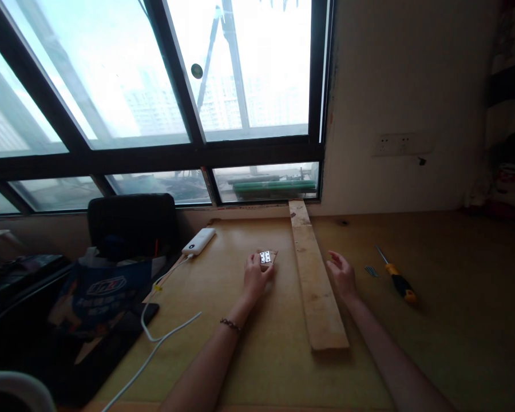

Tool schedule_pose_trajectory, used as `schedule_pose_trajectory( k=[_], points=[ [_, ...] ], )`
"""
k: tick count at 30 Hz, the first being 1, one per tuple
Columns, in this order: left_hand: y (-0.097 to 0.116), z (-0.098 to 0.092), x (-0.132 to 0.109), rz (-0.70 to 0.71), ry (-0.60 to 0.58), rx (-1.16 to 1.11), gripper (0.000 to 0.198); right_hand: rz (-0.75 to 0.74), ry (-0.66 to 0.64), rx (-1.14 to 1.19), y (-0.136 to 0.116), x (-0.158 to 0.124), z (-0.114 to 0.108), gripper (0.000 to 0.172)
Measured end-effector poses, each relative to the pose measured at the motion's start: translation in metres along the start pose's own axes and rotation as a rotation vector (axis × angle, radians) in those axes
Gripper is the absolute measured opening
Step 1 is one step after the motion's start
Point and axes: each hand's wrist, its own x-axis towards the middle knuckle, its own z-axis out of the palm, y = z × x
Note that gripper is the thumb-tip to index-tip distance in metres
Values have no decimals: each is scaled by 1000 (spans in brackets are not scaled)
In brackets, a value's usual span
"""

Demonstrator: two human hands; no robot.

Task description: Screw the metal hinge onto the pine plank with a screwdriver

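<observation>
My left hand [254, 277] is closed around a small wooden block [274, 254] on the left half of the table. A shiny metal hinge [265, 257] with screw holes lies flat on top of that block. To the right runs a long wooden plank [317, 286], lying lengthwise away from me. Just past its right edge is my right hand [342, 274], fingers apart and holding nothing. Several small screws [371, 271] lie in a cluster right of that hand. Beside them rests a screwdriver [399, 280] with a yellow and black handle.
A white power bank [199, 241] with a white cable [154, 337] sits near the table's left edge. Beyond that edge stand a black chair [133, 220] and a blue bag [98, 292]. Windows and a wall with a socket [392, 145] bound the table [240, 366] at the back.
</observation>
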Motion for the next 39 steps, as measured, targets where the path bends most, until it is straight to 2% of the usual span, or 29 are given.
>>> schedule_pose_trajectory(
  k=[1, 3, 5, 9, 11, 13, 18, 21, 23, 25, 28, 31, 34, 37, 39],
  points=[
    [9, 1, -4, 20, -1, -63, 30, -58, 1, -30, -6, -4, 1, 34],
    [29, 3, -14, 53, 0, -191, 30, -92, -82, -46, -17, -13, 4, 32],
    [49, 6, -26, 73, -19, -305, 33, -6, -211, -49, -24, -22, 9, 38],
    [83, 7, -53, 87, -71, -466, 40, 234, -447, -46, -22, -37, 20, 59],
    [93, 6, -61, 62, -81, -525, 41, 273, -506, -29, -19, -42, 24, 68],
    [97, 4, -65, 45, -72, -542, 42, 270, -502, -16, -18, -45, 26, 71],
    [96, 0, -65, 167, -83, -466, 46, 274, -490, 60, -22, -47, 26, 64],
    [95, 0, -66, 176, -44, -572, 73, 294, -496, 139, -27, -47, 25, 64],
    [94, 1, -65, 106, 20, -729, 87, 283, -506, 193, -30, -47, 25, 64],
    [90, 5, -61, -7, -1, -883, 78, 254, -534, 215, -34, -50, 26, 63],
    [78, 14, -54, -171, -216, -982, 38, 223, -584, 193, -37, -54, 26, 62],
    [69, 21, -52, -260, -354, -1030, 35, 189, -646, 125, -35, -56, 25, 62],
    [67, 24, -54, -306, -381, -1062, 35, 151, -666, 22, -30, -51, 21, 62],
    [67, 23, -54, -330, -364, -1102, 34, 136, -579, -25, -28, -42, 17, 56],
    [65, 26, -48, -354, -296, -1154, 33, 130, -495, 0, -30, -38, 15, 43]
  ],
)
